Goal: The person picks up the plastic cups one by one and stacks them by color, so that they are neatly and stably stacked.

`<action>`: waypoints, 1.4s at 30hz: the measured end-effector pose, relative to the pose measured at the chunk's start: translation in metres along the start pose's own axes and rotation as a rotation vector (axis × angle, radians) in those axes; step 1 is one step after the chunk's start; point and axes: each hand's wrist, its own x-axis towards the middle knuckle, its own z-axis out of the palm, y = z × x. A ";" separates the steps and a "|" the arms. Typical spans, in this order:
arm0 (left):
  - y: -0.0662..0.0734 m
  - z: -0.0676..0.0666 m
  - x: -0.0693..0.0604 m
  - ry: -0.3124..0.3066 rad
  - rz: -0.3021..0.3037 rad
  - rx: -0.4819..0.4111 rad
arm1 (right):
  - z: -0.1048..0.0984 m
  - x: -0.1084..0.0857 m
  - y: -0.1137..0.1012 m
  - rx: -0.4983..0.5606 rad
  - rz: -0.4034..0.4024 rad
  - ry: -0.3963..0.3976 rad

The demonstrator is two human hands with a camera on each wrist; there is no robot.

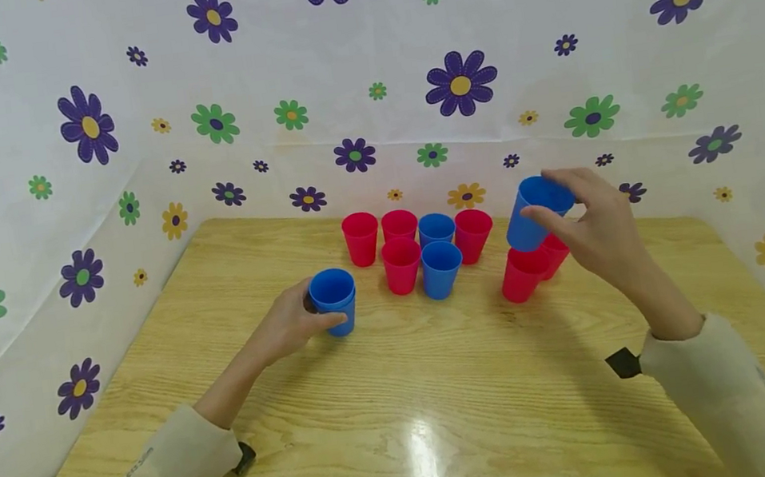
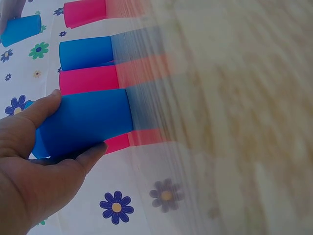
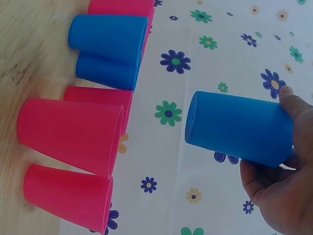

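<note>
My left hand (image 1: 292, 323) grips a small stack of blue cups (image 1: 335, 309), two rims showing, upright on the wooden table. In the left wrist view, thumb and fingers go round the blue cup wall (image 2: 88, 120). Up in the air at the right, my right hand (image 1: 594, 223) holds a single blue cup (image 1: 532, 215) near its rim, slightly tilted. Below that cup stand two red cups, a front one (image 1: 522, 276) and one partly hidden behind it (image 1: 555, 254). The right wrist view shows the held cup (image 3: 234, 125) apart from the red cups (image 3: 68, 129).
Between the hands stands a cluster of upright cups: several red ones, among them a front one (image 1: 402, 268) and a left one (image 1: 361, 240), plus two blue ones, front (image 1: 441, 273) and back (image 1: 436, 225). A flower-patterned white sheet (image 1: 386, 44) surrounds the table (image 1: 375, 401) at the back and sides.
</note>
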 end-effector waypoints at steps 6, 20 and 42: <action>0.000 0.000 0.000 -0.002 0.002 0.004 | -0.005 -0.009 -0.008 0.007 0.008 -0.053; 0.001 -0.001 -0.001 -0.009 0.011 -0.014 | -0.008 -0.031 -0.016 0.012 -0.090 -0.091; 0.003 0.000 -0.002 -0.006 0.012 -0.030 | 0.037 -0.042 -0.036 0.129 -0.076 -0.250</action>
